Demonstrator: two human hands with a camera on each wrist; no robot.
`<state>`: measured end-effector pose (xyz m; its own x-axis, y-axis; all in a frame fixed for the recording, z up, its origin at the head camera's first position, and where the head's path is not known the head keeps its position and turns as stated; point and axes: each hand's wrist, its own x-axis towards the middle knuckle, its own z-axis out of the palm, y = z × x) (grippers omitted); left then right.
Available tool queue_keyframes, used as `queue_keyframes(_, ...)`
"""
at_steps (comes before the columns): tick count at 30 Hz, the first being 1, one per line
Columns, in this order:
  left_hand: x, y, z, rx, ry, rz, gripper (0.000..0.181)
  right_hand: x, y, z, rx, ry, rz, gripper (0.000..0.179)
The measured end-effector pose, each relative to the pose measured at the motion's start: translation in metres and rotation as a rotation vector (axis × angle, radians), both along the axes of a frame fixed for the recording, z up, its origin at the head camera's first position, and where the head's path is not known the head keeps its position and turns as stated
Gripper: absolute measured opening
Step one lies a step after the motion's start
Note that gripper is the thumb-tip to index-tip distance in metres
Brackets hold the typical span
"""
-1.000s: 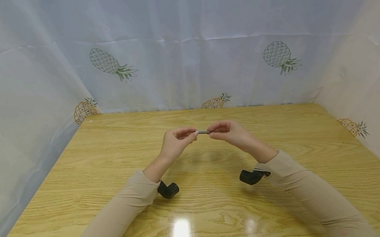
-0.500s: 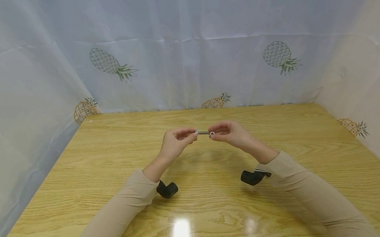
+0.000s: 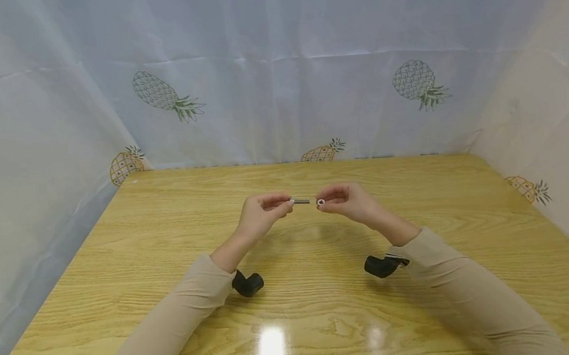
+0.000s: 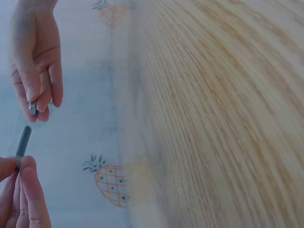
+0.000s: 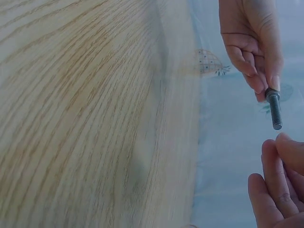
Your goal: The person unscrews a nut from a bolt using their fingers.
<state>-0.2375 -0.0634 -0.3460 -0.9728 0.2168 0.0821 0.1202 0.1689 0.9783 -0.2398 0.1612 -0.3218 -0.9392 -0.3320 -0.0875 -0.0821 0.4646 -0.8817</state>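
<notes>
My left hand [image 3: 262, 214] pinches a metal bolt [image 3: 301, 201] by its head end between thumb and fingers. The threaded shank points right, toward the other hand; its thread shows well in the right wrist view, where the bolt [image 5: 275, 110] stands out from the fingertips. Between thumb and fingers my right hand [image 3: 348, 200] pinches a small metal nut [image 3: 321, 202], its hole visible from above. A short gap separates the bolt's tip from the nut. In the left wrist view the nut [image 4: 33, 108] sits beyond the bolt's end; in the right wrist view fingers hide it.
Both hands are above a wood-grain table [image 3: 177, 261]. A pale curtain [image 3: 273, 84] printed with pineapples hangs behind and along the sides. A black camera mount [image 3: 248, 284] sits at the left cuff, another black mount [image 3: 380, 265] at the right.
The nut, earlier around the bolt's end or close against it, is now apart from the tip. My right hand has shifted slightly right with the nut, my left slightly left with the bolt.
</notes>
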Motion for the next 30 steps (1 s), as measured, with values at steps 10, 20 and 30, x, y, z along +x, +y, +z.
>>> queue_keyframes(10, -0.002, -0.002, -0.002, -0.028, -0.019, -0.005, 0.029, -0.003, 0.007, -0.005, -0.005, 0.031, 0.023, 0.034)
queue_keyframes(20, -0.006, -0.007, -0.004, -0.075, -0.095, -0.007, 0.031, -0.009, 0.019, -0.013, 0.066, 0.070, 0.037, 0.040)
queue_keyframes(30, -0.009, -0.014, -0.008, -0.135, -0.094, -0.002, 0.028, -0.013, 0.032, -0.019, 0.092, 0.080, 0.064, 0.038)
